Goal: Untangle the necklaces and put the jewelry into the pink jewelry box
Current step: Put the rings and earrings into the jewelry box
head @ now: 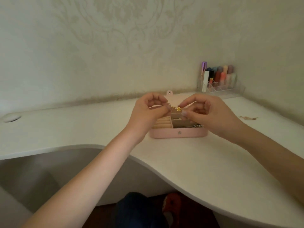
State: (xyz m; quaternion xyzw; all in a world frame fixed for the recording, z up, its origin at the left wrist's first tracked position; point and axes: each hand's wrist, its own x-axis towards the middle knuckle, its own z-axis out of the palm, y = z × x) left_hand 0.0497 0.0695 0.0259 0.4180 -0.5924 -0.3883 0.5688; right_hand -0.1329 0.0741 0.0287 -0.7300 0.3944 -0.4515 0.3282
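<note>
Necklace (pixel 176 108): I hold it over the pink jewelry box (pixel 178 134), on the bench.
Fingers: left hand (pixel 148 111) and right hand (pixel 205 112) both pinch it.
Handling: light, limp, likely snag-prone (grip chain, not charm).

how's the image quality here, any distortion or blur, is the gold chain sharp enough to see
Head view: wide-angle bending curves the white desk edge; light is dim, soft, without glare; the gold necklace pinched between left hand and right hand is small and soft, links unresolved; pink jewelry box reads clearly.
</note>
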